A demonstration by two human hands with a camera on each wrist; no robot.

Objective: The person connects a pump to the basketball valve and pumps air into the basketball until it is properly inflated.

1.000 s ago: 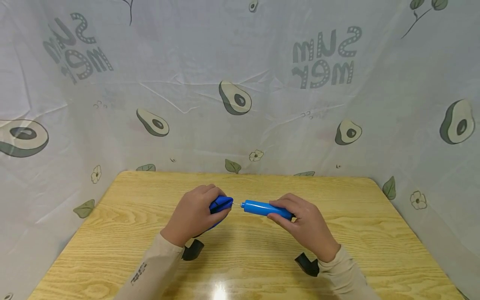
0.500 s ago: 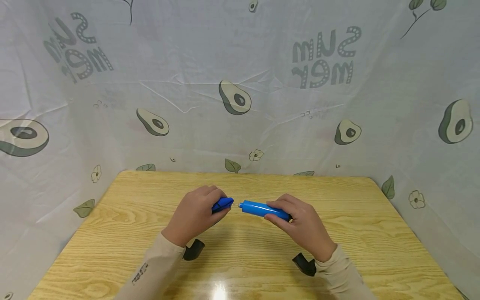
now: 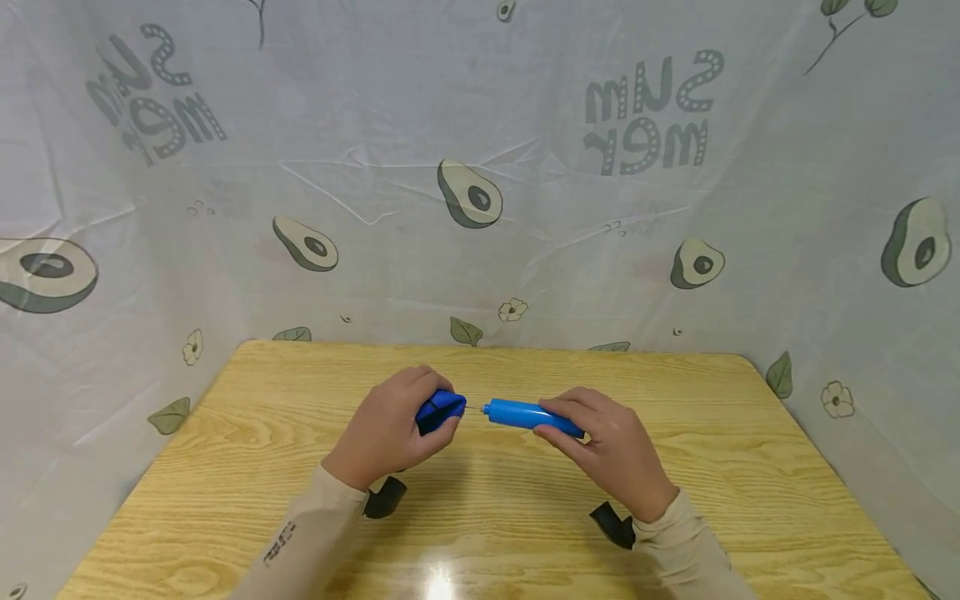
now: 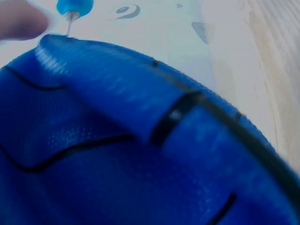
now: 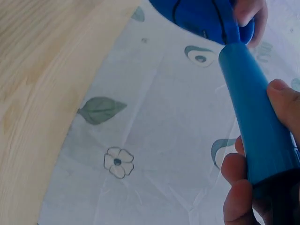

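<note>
A deflated blue ball with black lines (image 3: 441, 405), folded inward, is pinched in my left hand (image 3: 388, 427) above the table. It fills much of the left wrist view, where its hollow, caved-in side (image 4: 93, 183) shows. My right hand (image 3: 613, 450) grips the barrel of a light blue hand pump (image 3: 521, 413), held nearly level with its nozzle towards the ball. A thin needle (image 3: 474, 407) spans the gap between nozzle and ball. In the left wrist view the needle (image 4: 69, 29) meets the ball's edge; how deep it sits is hidden. The pump's black end (image 5: 276, 185) lies by my right fingers.
Beneath both hands is a wood-grain table (image 3: 480, 517). A pale curtain with avocado prints (image 3: 555, 208) hangs behind it and along both sides. Black wrist mounts (image 3: 386, 497) stick out below each sleeve.
The pump shifted slightly left towards the ball, then back right, so more needle shows now than half a second ago. The ball's fold narrowed and then spread wider in my left hand.
</note>
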